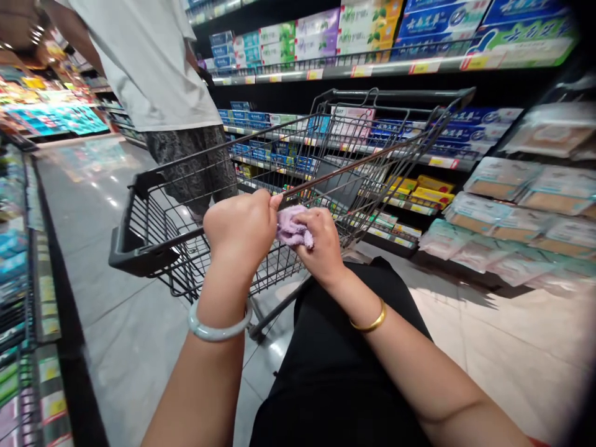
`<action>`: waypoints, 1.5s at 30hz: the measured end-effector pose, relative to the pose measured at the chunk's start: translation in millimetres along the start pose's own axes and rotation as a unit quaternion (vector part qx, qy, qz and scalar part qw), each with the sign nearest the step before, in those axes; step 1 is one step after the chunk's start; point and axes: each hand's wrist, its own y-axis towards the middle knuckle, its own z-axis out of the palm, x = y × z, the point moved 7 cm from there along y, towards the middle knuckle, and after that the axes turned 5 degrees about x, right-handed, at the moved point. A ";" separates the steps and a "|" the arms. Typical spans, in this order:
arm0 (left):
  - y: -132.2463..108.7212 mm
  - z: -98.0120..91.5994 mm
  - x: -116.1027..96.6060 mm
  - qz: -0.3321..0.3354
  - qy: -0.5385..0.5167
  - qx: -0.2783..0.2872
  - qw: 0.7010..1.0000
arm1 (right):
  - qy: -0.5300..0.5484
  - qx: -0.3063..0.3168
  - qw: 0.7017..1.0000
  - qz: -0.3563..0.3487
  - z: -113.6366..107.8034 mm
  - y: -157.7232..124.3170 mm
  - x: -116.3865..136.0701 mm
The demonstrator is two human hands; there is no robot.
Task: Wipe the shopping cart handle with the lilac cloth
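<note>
A grey wire shopping cart (156,251) stands in front of me. My left hand (242,233) is closed around the near top rail of its basket, the fingers curled out of sight on the far side. Bunched in my right hand (322,239) is a small light purple cloth (292,225), held right beside the left hand and close to the rail. Whether the cloth touches the rail I cannot tell. The cart's wire basket shows bare mesh near my hands, and a grey flap (338,186) sits toward its right end.
A person in a white T-shirt (149,68) stands just beyond the cart. Shelves of boxed goods (316,34) run behind it. Hanging packets (505,180) line the right side, and another shelf edge (49,298) borders the left. Tiled floor (107,335) lies below.
</note>
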 end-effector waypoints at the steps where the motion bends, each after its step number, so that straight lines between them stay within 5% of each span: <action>1: -0.2 -0.4 -0.2 0.001 0.005 -0.006 1.000 | -0.005 0.005 1.000 -0.005 0.4 1.5 0.9; 6: -2.0 -1.8 -1.1 0.011 0.012 -0.023 1.000 | -0.019 0.083 0.996 0.007 21.7 -27.3 -10.1; 11: -1.3 1.0 -1.8 0.028 0.006 -0.046 0.999 | 0.013 0.039 0.999 0.000 17.0 -26.1 1.2; 14: -7.0 -0.9 -2.3 0.068 -0.032 -0.114 0.991 | 0.017 0.027 0.999 -0.033 17.5 -17.6 10.7; 18: -38.0 -9.8 4.3 0.174 -0.202 -0.222 0.938 | 0.010 0.068 0.997 -0.035 32.7 -34.0 -0.5; 21: -65.6 -5.5 13.2 0.219 -0.271 -0.226 0.909 | 0.022 0.052 0.998 -0.013 30.0 -37.9 -4.4; 25: -84.1 13.1 26.7 0.182 -0.274 -0.216 0.919 | 0.037 0.012 0.998 -0.041 16.3 -11.7 13.5; 29: -81.9 28.3 30.5 0.154 -0.223 -0.215 0.938 | 0.012 0.060 0.996 -0.059 29.2 -5.9 17.5; 38: -75.4 16.1 32.4 0.131 -0.208 -0.247 0.937 | 0.022 0.043 0.997 -0.052 29.4 -8.0 17.2; 45: -91.5 39.3 36.7 0.138 -0.198 -0.229 0.943 | -0.030 0.134 0.990 -0.017 64.0 -53.2 -19.9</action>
